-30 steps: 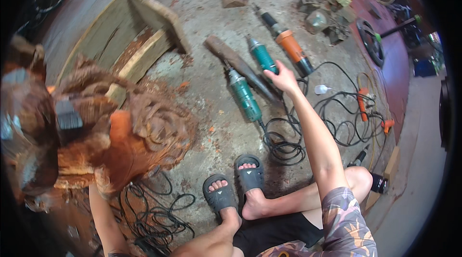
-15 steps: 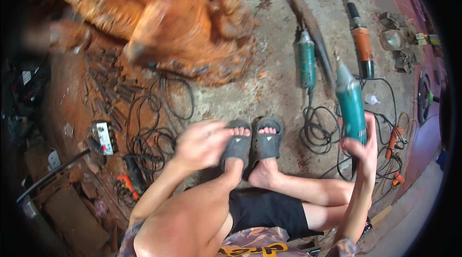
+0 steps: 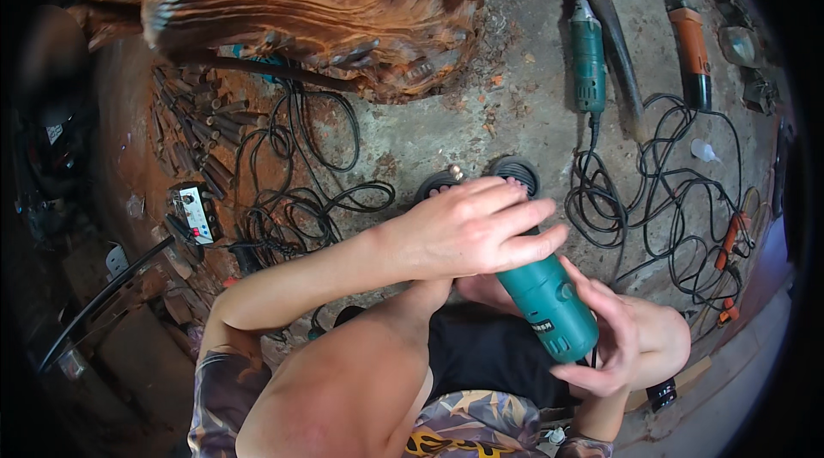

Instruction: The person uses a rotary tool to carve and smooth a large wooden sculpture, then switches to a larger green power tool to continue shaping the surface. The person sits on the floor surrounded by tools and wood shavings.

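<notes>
A green die grinder (image 3: 549, 308) is in both my hands, over my lap. My left hand (image 3: 476, 230) grips its front end from above, its fingers covering the nose. A small bit tip (image 3: 457, 173) shows just beyond the knuckles. Around the rear of the body curls my right hand (image 3: 614, 329), with the thumb by the back end and the cord. Ahead of me on the left stands a large carved, glossy brown wood piece (image 3: 318, 7).
A second green die grinder (image 3: 588, 63) lies on the concrete beside a long dark bar (image 3: 620, 46). Farther right is an orange-and-black power tool (image 3: 689, 46). Tangled black cords (image 3: 292, 192) lie on both sides. Several bits (image 3: 184, 119) and a control box (image 3: 197, 213) are on the left.
The die grinder has come from the right in toward my lap, its nose now pointing up and left. My left hand has moved right and taken hold of its front end.
</notes>
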`<act>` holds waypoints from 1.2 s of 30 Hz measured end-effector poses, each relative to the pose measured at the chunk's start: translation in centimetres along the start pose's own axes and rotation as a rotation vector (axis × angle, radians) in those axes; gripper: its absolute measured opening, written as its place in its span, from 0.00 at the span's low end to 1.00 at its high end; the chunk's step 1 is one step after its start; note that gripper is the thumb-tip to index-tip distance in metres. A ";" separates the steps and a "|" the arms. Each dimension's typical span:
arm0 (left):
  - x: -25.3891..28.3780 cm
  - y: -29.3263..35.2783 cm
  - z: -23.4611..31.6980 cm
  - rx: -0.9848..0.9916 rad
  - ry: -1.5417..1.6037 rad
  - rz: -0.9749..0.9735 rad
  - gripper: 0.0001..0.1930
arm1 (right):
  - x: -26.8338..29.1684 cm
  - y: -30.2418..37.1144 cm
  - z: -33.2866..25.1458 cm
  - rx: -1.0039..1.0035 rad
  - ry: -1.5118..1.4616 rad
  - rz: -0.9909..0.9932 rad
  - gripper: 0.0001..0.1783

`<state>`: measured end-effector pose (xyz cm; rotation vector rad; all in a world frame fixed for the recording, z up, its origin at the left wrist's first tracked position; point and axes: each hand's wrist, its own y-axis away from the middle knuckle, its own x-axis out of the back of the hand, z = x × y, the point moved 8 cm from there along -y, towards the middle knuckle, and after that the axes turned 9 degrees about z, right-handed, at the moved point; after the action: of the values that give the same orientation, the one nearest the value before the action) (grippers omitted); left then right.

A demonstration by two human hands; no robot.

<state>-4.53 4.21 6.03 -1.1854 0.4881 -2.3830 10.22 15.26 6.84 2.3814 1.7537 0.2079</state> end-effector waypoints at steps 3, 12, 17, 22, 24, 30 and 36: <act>0.2 -0.2 -1.2 0.010 0.056 0.078 0.17 | 0.6 -1.2 1.9 0.010 -0.548 -0.128 0.42; -1.2 1.2 -4.8 -0.022 -0.170 -0.021 0.15 | -2.1 -5.7 2.9 -0.163 0.226 0.020 0.45; -0.7 1.4 -7.0 0.056 -0.153 0.126 0.14 | -3.5 -8.2 1.0 0.046 0.557 0.251 0.33; 0.1 1.5 -8.1 0.047 -0.134 0.116 0.18 | -3.9 -9.1 0.1 0.105 0.602 0.254 0.32; 0.2 1.4 -8.5 0.052 -0.132 0.110 0.18 | -4.0 -9.5 -0.2 0.118 0.613 0.256 0.32; 0.3 1.2 -9.1 0.054 -0.125 0.136 0.18 | -4.2 -10.1 -0.4 0.125 0.635 0.264 0.31; 0.3 1.4 -9.3 0.058 -0.128 0.135 0.18 | -4.3 -10.4 -0.6 0.145 0.651 0.254 0.31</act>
<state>-11.92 3.99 0.26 -1.2296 0.4394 -2.1779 -0.81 14.19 5.07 2.8534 1.7180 1.0243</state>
